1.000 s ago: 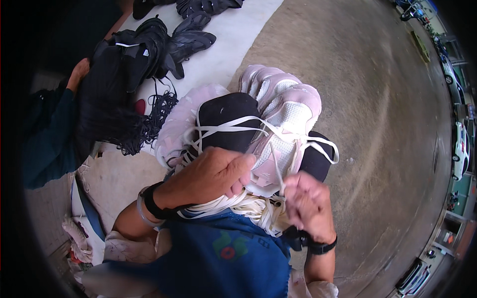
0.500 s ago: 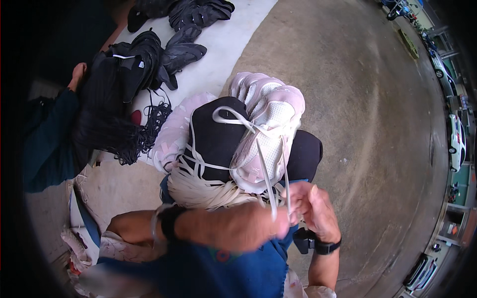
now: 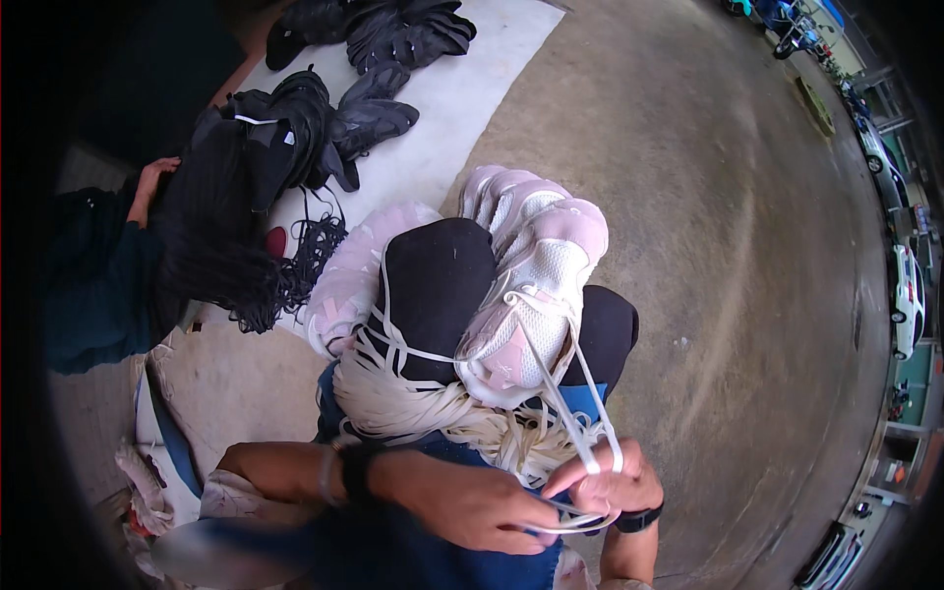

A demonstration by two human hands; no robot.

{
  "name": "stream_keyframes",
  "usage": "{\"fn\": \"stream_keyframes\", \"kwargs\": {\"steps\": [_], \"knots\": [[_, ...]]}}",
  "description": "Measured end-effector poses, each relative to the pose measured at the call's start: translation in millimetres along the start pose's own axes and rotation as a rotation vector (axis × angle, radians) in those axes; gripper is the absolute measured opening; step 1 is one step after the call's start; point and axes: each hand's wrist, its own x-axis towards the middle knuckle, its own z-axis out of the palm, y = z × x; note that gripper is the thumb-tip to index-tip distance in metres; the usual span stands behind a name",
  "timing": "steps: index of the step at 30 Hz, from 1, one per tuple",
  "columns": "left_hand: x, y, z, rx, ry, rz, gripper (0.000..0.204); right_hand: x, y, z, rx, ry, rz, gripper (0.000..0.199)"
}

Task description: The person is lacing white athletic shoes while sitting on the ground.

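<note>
A pink-and-white mesh shoe upper (image 3: 546, 280) lies over my lap, between my black-covered knees. White shoelaces (image 3: 562, 403) run taut from its eyelets down to my hands. My right hand (image 3: 619, 479) is closed on the laces, which pass over its fingers. Close beside it, my left hand (image 3: 487, 506) pinches the looped lace end. A thick bundle of cream laces (image 3: 393, 393) is spread across my lap below the upper. More pink-and-white uppers (image 3: 366, 265) are stacked by my left knee, and others fan out behind the one being laced.
Black shoe uppers (image 3: 379, 118) and a mass of black laces (image 3: 221, 226) lie on a white sheet (image 3: 501, 59) to the left. Another person's hand (image 3: 155, 182) rests at those black laces. Concrete floor (image 3: 728, 246) stretches right toward parked vehicles (image 3: 905, 295).
Both hands have moved down toward me, drawing the laces longer and tighter. The lace loop that stood up at the upper's eyelets has been pulled down, and a loop now hangs between my hands.
</note>
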Motion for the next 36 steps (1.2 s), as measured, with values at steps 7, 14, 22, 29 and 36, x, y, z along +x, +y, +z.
{"fn": "stream_keyframes", "kwargs": {"steps": [7,14,22,29,36], "knots": [[-34,-15,-73,-0.291,0.516,-0.527,0.043,-8,-17,17,-0.166,-0.126,-0.356,0.033],[5,-37,-74,-1.091,0.76,-0.29,0.042,23,-8,22,-0.784,-0.365,-0.133,0.032],[10,-26,-64,-1.02,0.772,-0.293,0.035,29,-11,34,-0.795,-0.327,0.036,0.037],[2,-26,-57,-0.897,0.818,-0.388,0.023,28,-20,28,-1.259,-0.058,0.028,0.045],[-15,-2,-54,0.663,0.993,-0.452,0.034,87,-26,-8,-1.455,0.912,-0.291,0.013]]}}
